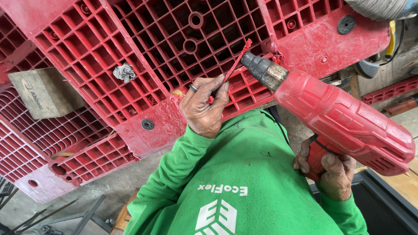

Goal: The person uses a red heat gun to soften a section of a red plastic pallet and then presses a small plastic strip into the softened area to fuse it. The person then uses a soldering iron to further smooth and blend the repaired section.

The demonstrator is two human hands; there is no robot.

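While a thin red plastic strip (237, 61) is pinched between the fingers (217, 87) of the left hand (203, 106), its upper end stands up against the ribbed underside of a big red plastic pallet (174, 48), just beside the dark metal nozzle (263, 69) of a red heat gun (344, 117). The nozzle tip sits close to the top of the strip, near the pallet's lower edge, where a row of grid cells meets a flat red corner piece. A ring shows on one finger of the left hand. The right hand (328, 169) is wrapped tight around the gun's handle, fingers closed on it, well apart from the left hand. Both arms wear bright green sleeves (244, 174) with a white logo.

Farther out, a crumpled grey wad (125, 72) is stuck in one grid cell toward the pallet's left side. A pale wooden block (45, 92) lies against the pallet near its left edge. Below that, a frayed yellow rope (63, 154) pokes out of the lower left corner of the pallet. A second red pallet piece (392, 90) lies at the right, and grey concrete floor (113, 182) shows beneath.
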